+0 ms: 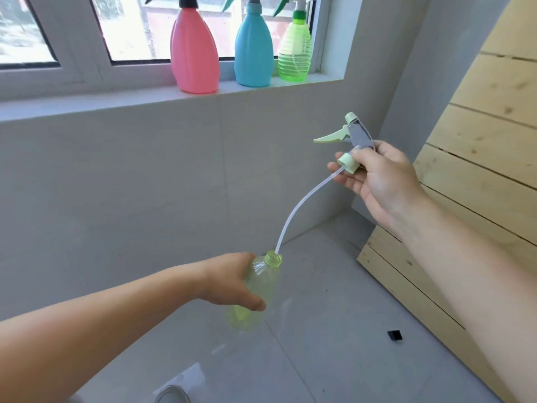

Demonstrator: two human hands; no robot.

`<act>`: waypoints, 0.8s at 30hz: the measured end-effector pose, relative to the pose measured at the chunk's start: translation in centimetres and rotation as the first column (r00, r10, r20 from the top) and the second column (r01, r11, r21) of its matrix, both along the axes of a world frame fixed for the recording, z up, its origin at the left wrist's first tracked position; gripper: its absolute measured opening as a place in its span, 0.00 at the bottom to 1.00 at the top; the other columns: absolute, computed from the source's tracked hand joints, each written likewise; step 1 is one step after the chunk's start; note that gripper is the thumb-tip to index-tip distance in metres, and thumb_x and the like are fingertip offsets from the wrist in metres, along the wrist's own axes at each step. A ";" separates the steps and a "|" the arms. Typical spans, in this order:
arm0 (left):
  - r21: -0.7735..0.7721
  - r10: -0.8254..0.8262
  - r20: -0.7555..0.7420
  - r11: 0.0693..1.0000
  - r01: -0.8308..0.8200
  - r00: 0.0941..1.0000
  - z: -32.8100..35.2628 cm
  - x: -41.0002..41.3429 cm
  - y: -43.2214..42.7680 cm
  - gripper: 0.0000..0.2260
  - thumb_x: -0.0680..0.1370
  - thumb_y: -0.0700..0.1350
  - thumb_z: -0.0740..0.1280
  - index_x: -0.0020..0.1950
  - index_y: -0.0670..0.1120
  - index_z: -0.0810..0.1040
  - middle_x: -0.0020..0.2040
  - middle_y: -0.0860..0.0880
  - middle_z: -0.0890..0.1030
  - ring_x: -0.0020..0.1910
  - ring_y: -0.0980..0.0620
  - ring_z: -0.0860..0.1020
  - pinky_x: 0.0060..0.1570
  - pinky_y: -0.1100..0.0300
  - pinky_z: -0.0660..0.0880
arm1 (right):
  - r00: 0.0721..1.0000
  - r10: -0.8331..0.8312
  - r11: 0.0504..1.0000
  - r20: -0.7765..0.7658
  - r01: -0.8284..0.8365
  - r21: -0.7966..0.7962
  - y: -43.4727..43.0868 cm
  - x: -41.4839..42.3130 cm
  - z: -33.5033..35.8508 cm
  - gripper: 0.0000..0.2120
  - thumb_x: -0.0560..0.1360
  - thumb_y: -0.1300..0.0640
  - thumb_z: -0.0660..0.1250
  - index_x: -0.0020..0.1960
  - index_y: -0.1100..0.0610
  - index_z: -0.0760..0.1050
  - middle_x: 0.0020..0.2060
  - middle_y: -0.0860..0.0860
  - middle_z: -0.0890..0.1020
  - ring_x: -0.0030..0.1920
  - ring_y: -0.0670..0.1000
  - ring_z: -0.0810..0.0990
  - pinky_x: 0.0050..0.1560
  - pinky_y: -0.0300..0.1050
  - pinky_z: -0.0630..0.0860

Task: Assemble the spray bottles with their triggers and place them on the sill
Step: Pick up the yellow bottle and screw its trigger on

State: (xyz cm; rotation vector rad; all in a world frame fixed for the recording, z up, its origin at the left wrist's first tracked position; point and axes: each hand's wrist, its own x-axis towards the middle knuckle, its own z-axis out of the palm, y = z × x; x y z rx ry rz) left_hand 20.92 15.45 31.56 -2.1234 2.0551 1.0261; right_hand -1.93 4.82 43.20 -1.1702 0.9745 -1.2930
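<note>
My left hand [232, 282] grips a clear yellow-green bottle [263, 282] low in the middle, its open threaded neck tilted up and to the right. My right hand [374, 178] holds a pale green and grey trigger head [351, 141] up to the right. A thin clear dip tube [293, 212] curves down from the trigger, and its tip sits at the bottle's mouth. On the sill [116, 104] stand a pink bottle [194, 53], a blue bottle [253, 48] and a green ribbed bottle [295, 50], each with a trigger on top.
A wooden slat panel [476, 158] leans against the wall on the right. A small black piece [394, 335] lies on the grey floor. A round grey object [171, 394] shows at the bottom edge. The window frame [78, 39] rises behind the sill.
</note>
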 end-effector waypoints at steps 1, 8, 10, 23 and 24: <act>0.000 0.004 -0.012 1.000 -0.004 1.000 0.1 -0.1 0.1 0.24 0.67 0.61 0.77 0.55 0.51 0.73 0.51 0.54 0.81 0.51 0.50 0.81 0.50 0.54 0.79 | 1.000 0.002 1.000 -0.025 -0.003 -0.011 0.3 0.3 -0.1 0.07 0.79 0.66 0.60 0.52 0.58 0.76 0.49 0.59 0.82 0.45 0.57 0.86 0.49 0.51 0.84; -0.002 0.039 -0.384 0.999 -0.043 0.922 2.0 -0.1 0.6 0.20 0.67 0.59 0.76 0.56 0.53 0.80 0.51 0.55 0.87 0.53 0.53 0.86 0.61 0.52 0.81 | 0.974 0.191 0.982 -0.118 -0.189 0.030 2.3 1.4 -1.4 0.07 0.79 0.67 0.63 0.56 0.63 0.75 0.49 0.61 0.84 0.50 0.60 0.85 0.52 0.54 0.82; 0.000 0.043 -0.543 0.999 -0.051 0.839 2.7 -0.4 0.7 0.21 0.72 0.57 0.74 0.62 0.53 0.78 0.48 0.57 0.85 0.50 0.55 0.85 0.59 0.55 0.81 | 0.932 0.306 0.952 -0.191 -0.296 0.080 3.0 1.7 -2.5 0.07 0.78 0.68 0.65 0.56 0.64 0.75 0.50 0.62 0.85 0.52 0.59 0.84 0.55 0.56 0.81; -0.109 -0.067 -0.581 0.994 0.004 0.811 3.4 -1.1 1.4 0.29 0.70 0.60 0.70 0.66 0.46 0.74 0.47 0.51 0.78 0.44 0.53 0.77 0.48 0.54 0.77 | 0.763 0.524 0.847 -0.378 -0.511 0.142 2.8 1.0 -3.6 0.12 0.81 0.65 0.60 0.64 0.60 0.71 0.51 0.54 0.87 0.51 0.50 0.81 0.48 0.45 0.73; -0.105 -0.063 -0.573 0.994 0.003 0.817 3.5 -1.0 1.3 0.30 0.69 0.61 0.70 0.66 0.46 0.74 0.48 0.50 0.79 0.45 0.52 0.77 0.49 0.54 0.77 | 0.762 0.533 0.843 -0.369 -0.518 0.147 2.7 0.9 -3.7 0.12 0.81 0.65 0.59 0.64 0.60 0.71 0.51 0.54 0.87 0.51 0.50 0.81 0.48 0.46 0.73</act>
